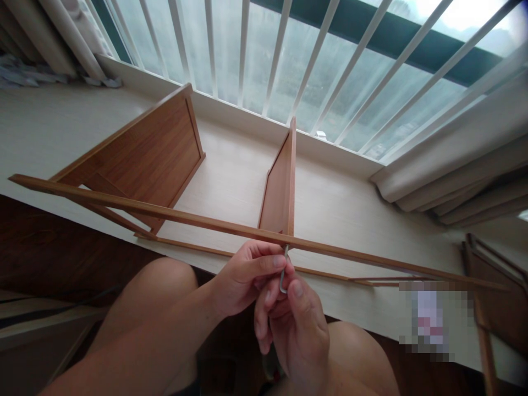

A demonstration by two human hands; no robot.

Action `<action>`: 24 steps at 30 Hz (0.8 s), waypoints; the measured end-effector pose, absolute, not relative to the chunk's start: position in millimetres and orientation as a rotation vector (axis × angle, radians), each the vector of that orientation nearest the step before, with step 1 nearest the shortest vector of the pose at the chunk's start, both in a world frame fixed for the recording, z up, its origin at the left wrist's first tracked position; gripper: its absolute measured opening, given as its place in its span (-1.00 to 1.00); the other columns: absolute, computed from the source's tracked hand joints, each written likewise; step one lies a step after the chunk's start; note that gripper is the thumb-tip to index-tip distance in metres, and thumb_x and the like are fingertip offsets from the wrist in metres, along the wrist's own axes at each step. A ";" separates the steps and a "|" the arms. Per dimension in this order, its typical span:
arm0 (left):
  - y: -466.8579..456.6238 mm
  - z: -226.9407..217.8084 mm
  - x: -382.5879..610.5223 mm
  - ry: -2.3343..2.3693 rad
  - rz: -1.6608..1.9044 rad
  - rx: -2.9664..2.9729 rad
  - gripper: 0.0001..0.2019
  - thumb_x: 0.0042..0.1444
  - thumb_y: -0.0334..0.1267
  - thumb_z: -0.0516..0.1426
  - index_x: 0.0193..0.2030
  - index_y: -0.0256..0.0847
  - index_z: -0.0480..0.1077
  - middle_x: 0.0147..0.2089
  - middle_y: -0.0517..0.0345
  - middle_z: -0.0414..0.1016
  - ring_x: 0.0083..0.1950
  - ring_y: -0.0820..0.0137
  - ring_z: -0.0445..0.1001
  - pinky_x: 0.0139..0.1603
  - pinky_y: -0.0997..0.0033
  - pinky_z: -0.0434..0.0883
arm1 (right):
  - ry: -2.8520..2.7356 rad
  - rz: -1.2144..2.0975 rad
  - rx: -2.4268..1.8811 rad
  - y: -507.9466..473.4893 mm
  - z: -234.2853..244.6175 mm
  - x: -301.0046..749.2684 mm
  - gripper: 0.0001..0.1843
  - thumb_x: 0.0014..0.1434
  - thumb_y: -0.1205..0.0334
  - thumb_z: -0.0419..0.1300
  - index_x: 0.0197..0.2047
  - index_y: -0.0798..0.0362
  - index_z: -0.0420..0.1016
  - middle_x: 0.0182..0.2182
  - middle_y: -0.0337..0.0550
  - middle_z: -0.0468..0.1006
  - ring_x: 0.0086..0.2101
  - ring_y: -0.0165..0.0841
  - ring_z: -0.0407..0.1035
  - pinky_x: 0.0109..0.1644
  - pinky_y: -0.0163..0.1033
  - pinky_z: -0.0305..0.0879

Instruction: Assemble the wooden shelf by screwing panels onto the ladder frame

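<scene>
A thin metal hex key points up to the long wooden rail of a brown wooden frame. Its upper end meets the rail where an upright wooden panel joins it; any screw there is hidden. My left hand pinches the key's shaft near the top, thumb and fingers closed. Just below, my right hand has its thumb and fingers curled around the key's bent lower end, the thumb close to the bend.
Another wooden panel stands at the left end of the rail. The frame rests on a pale window ledge. White bars and grey curtains lie behind. A dark wooden piece is at right, near a blurred-out patch.
</scene>
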State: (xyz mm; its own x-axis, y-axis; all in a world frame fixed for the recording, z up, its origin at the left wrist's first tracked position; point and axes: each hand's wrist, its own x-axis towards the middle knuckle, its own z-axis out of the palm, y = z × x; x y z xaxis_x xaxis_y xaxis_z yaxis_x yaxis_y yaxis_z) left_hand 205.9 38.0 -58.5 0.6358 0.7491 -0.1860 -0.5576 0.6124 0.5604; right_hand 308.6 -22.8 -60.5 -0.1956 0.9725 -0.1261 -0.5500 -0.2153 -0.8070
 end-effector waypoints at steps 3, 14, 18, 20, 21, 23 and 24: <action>38.0 -58.8 206.1 0.422 0.788 0.475 -0.75 0.01 -0.16 0.25 -0.44 -0.37 0.43 -0.75 0.19 0.34 -0.77 0.59 0.22 -0.74 0.68 0.04 | -0.735 1.665 -0.780 -23.2 -61.4 305.6 -0.56 0.32 -0.08 -0.07 -0.35 0.10 0.34 -0.69 -0.22 0.40 -0.77 -0.51 0.15 -0.78 -0.48 -0.06; 36.3 -62.2 206.8 0.423 0.791 0.489 -0.76 0.05 -0.17 0.22 -0.41 -0.35 0.41 -0.69 0.15 0.41 -0.71 0.53 0.32 -0.69 0.64 0.19 | -0.750 1.668 -0.721 -22.0 -64.2 306.5 -0.60 0.36 0.01 -0.10 -0.40 0.09 0.28 -0.69 -0.27 0.36 -0.75 -0.55 0.10 -0.74 -0.48 -0.05; 36.2 -61.7 206.7 0.427 0.795 0.474 -0.76 0.04 -0.16 0.23 -0.41 -0.36 0.41 -0.70 0.17 0.37 -0.72 0.59 0.24 -0.70 0.68 0.04 | -0.816 1.640 -0.724 -25.7 -65.8 308.8 -0.68 0.33 0.06 -0.01 -0.37 0.08 0.30 -0.64 -0.26 0.37 -0.72 -0.55 0.11 -0.72 -0.47 -0.07; 36.3 -60.9 206.7 0.412 0.816 0.478 -0.76 0.04 -0.17 0.22 -0.41 -0.37 0.43 -0.71 0.19 0.33 -0.71 0.64 0.18 -0.68 0.68 -0.05 | -0.820 1.633 -0.736 -27.0 -66.0 310.4 -0.71 0.34 0.12 -0.01 -0.36 0.09 0.32 -0.63 -0.26 0.38 -0.71 -0.56 0.11 -0.71 -0.47 -0.07; 36.4 -60.3 206.7 0.400 0.826 0.482 -0.76 0.05 -0.17 0.22 -0.41 -0.37 0.43 -0.71 0.21 0.31 -0.71 0.66 0.15 -0.68 0.67 -0.08 | -0.820 1.626 -0.741 -27.4 -65.7 311.1 -0.71 0.35 0.13 -0.02 -0.36 0.09 0.32 -0.62 -0.26 0.37 -0.71 -0.56 0.11 -0.71 -0.46 -0.08; 36.3 -59.1 206.6 0.387 0.832 0.485 -0.78 0.07 -0.20 0.20 -0.40 -0.38 0.45 -0.71 0.25 0.25 -0.69 0.68 0.07 -0.65 0.66 -0.11 | -0.826 1.600 -0.745 -28.2 -64.3 312.1 -0.72 0.36 0.15 -0.03 -0.34 0.08 0.34 -0.62 -0.26 0.36 -0.70 -0.56 0.10 -0.70 -0.46 -0.09; 36.2 -58.6 206.6 0.389 0.831 0.480 -0.78 0.08 -0.21 0.19 -0.40 -0.38 0.45 -0.70 0.27 0.21 -0.67 0.69 0.03 -0.64 0.65 -0.11 | -0.835 1.579 -0.737 -28.4 -63.3 312.5 -0.73 0.35 0.15 -0.03 -0.33 0.08 0.34 -0.62 -0.27 0.35 -0.70 -0.56 0.10 -0.70 -0.46 -0.09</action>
